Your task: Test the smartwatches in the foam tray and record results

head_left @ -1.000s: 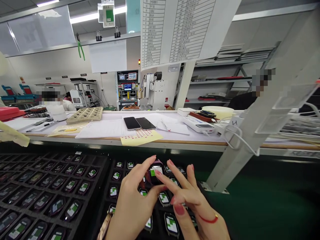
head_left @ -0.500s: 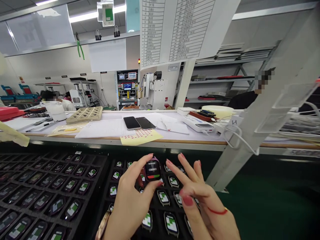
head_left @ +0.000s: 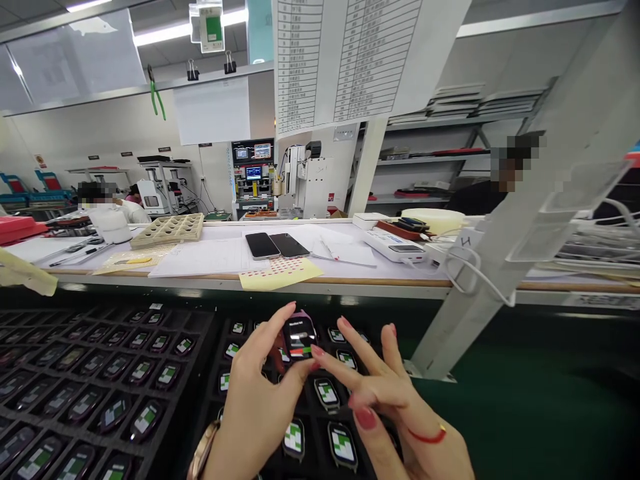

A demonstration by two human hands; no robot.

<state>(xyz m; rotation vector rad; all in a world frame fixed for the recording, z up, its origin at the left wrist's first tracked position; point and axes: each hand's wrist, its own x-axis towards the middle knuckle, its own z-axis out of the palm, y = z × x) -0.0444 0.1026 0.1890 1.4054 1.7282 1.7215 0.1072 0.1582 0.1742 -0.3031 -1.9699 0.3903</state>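
A smartwatch (head_left: pixel 301 335) with a purple-edged case is held up by my left hand (head_left: pixel 263 383), its thumb and fingers around the sides. The lit screen shows a red and green band along its bottom. My right hand (head_left: pixel 387 400) has its fingers apart and holds nothing; its index fingertip is at the lower right corner of the screen, and I cannot tell whether it presses. Below both hands lies a black foam tray (head_left: pixel 313 423) of watches whose screens show green and white blocks. My hands hide part of that tray.
Another black tray (head_left: pixel 193 380) with many watches lies at the left. Beyond, a shelf holds two phones (head_left: pixel 276 245), a yellow dotted sheet (head_left: pixel 280 275), papers, a beige slotted tray (head_left: pixel 167 230) and a white device (head_left: pixel 395 247). A slanted grey post (head_left: pixel 493 267) rises at the right. Other people sit farther back.
My right index finger has moved left and down to the watch screen's lower corner. My left hand has shifted slightly left with the watch, which is tilted a little differently.
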